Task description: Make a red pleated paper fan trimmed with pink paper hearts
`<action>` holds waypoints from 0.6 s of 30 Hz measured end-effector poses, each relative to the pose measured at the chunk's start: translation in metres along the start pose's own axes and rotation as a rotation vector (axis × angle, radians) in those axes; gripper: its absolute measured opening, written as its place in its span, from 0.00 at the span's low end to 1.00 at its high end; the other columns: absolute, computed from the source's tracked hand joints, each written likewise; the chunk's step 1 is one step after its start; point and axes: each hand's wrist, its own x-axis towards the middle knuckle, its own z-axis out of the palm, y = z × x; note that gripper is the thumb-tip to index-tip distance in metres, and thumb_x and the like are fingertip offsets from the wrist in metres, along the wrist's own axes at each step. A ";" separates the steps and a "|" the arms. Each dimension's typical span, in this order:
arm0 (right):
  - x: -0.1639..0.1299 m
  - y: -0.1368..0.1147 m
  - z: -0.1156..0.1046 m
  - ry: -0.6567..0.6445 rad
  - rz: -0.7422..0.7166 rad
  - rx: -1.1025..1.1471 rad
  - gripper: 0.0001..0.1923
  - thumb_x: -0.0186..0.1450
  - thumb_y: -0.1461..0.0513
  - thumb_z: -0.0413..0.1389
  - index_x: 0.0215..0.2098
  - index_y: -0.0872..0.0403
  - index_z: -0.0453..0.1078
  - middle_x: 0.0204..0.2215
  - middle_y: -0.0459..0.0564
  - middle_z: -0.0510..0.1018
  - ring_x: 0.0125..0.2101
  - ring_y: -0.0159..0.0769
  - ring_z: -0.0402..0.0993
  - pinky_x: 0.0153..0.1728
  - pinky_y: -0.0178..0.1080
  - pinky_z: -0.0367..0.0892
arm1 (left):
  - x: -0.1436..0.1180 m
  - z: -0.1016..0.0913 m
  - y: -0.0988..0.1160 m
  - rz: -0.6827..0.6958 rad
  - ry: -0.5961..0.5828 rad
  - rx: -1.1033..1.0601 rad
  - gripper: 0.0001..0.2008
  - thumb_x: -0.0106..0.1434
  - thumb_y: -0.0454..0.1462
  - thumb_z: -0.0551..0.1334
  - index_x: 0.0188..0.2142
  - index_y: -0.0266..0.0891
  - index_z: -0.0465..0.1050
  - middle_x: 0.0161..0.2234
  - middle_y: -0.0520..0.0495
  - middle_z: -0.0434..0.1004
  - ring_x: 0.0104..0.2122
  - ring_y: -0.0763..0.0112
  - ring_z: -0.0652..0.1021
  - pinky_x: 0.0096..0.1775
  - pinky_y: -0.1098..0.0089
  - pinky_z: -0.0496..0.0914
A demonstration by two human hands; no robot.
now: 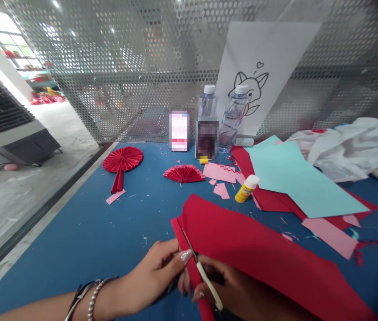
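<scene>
My left hand [162, 272] pinches a narrow red paper strip [193, 274] at the edge of a large sheet of red paper [242, 238]. In my right hand [232, 285] is a pair of scissors [209, 281] with cream handles. The blades point away from me and lie along the line between strip and sheet. The lower ends of my right fingers are partly hidden by the handle and paper. Beyond my hands lie a pleated red paper fan [184, 174] and a round red paper fan with a handle [122, 161].
A yellow glue bottle [246, 189] stands behind the red sheet. Light blue paper [305, 178] and pink scraps [331, 236] lie to the right, by a white plastic bag [349, 147]. Two water bottles [234, 118] and two phones [179, 131] stand against the perforated metal panel [135, 89].
</scene>
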 end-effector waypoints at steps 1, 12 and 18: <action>0.000 0.001 0.000 -0.006 0.004 0.019 0.09 0.58 0.58 0.56 0.33 0.57 0.70 0.34 0.51 0.75 0.35 0.35 0.70 0.36 0.34 0.64 | 0.000 0.000 0.001 -0.004 0.002 0.008 0.16 0.67 0.42 0.48 0.31 0.35 0.67 0.22 0.49 0.71 0.22 0.76 0.70 0.30 0.75 0.65; 0.003 0.000 0.000 0.041 0.072 0.038 0.08 0.57 0.59 0.56 0.29 0.56 0.62 0.19 0.39 0.62 0.21 0.25 0.58 0.24 0.29 0.57 | 0.006 -0.016 0.000 0.032 0.103 -0.050 0.20 0.67 0.44 0.47 0.26 0.35 0.65 0.19 0.53 0.64 0.20 0.79 0.64 0.25 0.77 0.59; 0.005 0.001 0.003 0.036 0.062 0.081 0.12 0.56 0.59 0.56 0.25 0.54 0.56 0.18 0.38 0.58 0.21 0.23 0.54 0.22 0.28 0.53 | 0.008 -0.015 -0.005 0.009 0.172 -0.017 0.19 0.68 0.43 0.46 0.25 0.35 0.64 0.19 0.53 0.65 0.20 0.79 0.65 0.26 0.76 0.60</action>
